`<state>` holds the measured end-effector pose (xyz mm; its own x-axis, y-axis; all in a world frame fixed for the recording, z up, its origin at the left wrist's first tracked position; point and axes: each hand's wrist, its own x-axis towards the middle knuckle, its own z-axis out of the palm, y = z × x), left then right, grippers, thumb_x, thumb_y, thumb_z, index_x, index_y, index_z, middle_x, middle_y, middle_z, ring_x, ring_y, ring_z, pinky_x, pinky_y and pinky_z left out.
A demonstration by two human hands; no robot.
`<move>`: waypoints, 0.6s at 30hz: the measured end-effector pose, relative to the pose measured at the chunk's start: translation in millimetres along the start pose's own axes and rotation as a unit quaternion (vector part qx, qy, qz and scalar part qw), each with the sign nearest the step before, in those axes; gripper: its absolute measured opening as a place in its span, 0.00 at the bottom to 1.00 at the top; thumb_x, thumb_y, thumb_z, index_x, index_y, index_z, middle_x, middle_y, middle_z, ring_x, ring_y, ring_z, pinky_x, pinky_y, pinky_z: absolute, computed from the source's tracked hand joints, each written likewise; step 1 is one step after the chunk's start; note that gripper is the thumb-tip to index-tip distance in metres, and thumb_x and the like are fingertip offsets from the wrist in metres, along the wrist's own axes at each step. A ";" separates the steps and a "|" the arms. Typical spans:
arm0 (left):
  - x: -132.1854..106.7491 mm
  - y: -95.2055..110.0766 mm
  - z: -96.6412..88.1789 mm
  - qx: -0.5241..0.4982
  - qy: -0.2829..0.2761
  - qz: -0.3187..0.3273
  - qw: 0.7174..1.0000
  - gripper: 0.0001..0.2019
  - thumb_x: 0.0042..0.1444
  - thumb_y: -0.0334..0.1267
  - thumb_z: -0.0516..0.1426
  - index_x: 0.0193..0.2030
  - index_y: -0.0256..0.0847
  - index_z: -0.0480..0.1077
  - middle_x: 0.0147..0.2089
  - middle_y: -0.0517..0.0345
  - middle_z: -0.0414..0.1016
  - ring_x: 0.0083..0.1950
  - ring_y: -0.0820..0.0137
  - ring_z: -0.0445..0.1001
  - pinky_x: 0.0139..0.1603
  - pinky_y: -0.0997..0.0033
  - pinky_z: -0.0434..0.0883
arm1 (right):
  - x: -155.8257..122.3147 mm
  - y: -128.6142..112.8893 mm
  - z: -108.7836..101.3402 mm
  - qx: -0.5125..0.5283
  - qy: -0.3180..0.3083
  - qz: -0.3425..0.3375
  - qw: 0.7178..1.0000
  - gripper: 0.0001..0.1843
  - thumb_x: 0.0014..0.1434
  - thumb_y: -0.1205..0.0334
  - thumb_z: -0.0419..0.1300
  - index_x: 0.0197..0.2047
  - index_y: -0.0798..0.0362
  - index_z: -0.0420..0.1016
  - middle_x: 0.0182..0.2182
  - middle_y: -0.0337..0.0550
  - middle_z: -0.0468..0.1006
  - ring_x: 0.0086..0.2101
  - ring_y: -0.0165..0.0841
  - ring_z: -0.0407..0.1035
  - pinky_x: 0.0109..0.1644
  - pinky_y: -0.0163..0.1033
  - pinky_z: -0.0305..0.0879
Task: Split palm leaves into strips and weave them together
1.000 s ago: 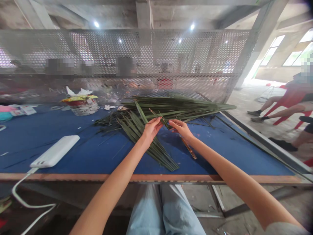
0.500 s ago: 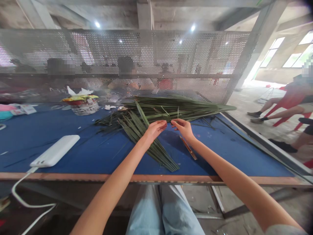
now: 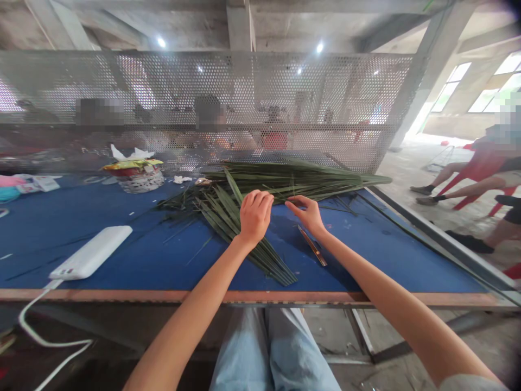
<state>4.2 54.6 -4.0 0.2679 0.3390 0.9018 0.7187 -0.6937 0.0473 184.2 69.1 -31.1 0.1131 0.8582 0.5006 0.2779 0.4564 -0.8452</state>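
Note:
In the head view, my left hand (image 3: 256,216) is closed, its fingers curled with the back of the hand toward me, above a fan of cut green palm leaf strips (image 3: 271,259). My right hand (image 3: 308,213) pinches with thumb and forefinger, close by on the right. A thin green leaf strip (image 3: 280,196) runs between both hands, its ends hidden by the fingers. Below my right hand lies a slim brown tool (image 3: 312,246) that looks like a craft knife. Behind the hands a larger pile of long palm leaves (image 3: 325,176) stretches across the table.
A white power bank (image 3: 93,252) with a cable is at the left of the blue table (image 3: 163,260). Farther back stands a woven basket (image 3: 142,179) with tissues. A perforated metal screen (image 3: 277,76) borders the far side. Seated people are at the right.
My left hand has turned over, from fingers stretched toward the right hand to curled fingers with its back toward me. My right hand stays nearly in place, still pinching.

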 end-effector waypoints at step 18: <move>-2.4 -24.0 8.2 0.000 -0.022 0.053 0.998 0.09 0.61 0.33 0.54 0.37 0.41 0.77 0.33 0.53 0.78 0.44 0.64 0.72 0.48 0.59 0.67 | -7.7 -5.4 2.1 -0.093 -0.053 -0.086 0.991 0.14 0.56 0.49 0.60 0.40 0.49 0.78 0.37 0.41 0.80 0.35 0.34 0.73 0.38 0.38 0.70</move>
<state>-8.5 75.7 -10.8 0.3709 0.2918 0.8816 0.6851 -0.7269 -0.0476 179.8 60.5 -30.8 -0.0485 0.7955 0.6040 0.4570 0.5554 -0.6948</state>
